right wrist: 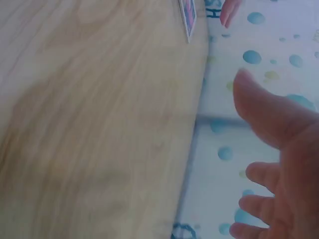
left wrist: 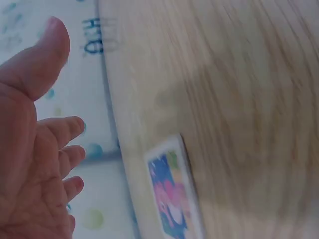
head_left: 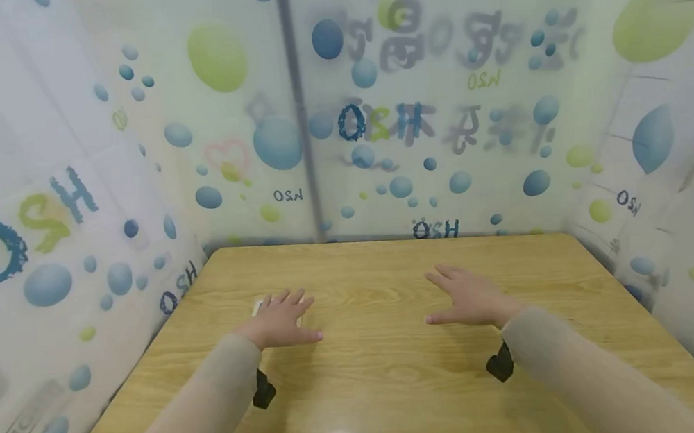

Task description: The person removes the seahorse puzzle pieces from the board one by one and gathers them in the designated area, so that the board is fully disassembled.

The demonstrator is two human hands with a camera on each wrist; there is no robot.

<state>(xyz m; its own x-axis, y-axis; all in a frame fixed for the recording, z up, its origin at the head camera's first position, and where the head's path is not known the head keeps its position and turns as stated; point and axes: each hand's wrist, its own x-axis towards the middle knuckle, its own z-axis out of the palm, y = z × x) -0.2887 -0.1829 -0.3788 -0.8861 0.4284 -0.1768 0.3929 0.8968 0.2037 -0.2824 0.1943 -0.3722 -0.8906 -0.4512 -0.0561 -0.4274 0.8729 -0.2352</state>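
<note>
Both hands hover over a wooden table [head_left: 369, 381], fingers spread and nothing in them. My left hand [head_left: 278, 321] is above a flat rectangular picture card [left wrist: 174, 194] with a white border and a pink figure on blue. From the head view, that hand covers most of the card; the left wrist view shows it lying on the wood, apart from the fingers. On the other side, my right hand [head_left: 471, 299] holds its thumb away from its fingers, over bare wood. A corner of the card also appears at the top of the right wrist view.
Patterned curtains [head_left: 228, 151] with blue and green dots and H2O lettering enclose the table's back and both sides. A dark vertical pole [head_left: 299, 109] shows at the back. Black wrist pieces [head_left: 263, 390] hang under both sleeves.
</note>
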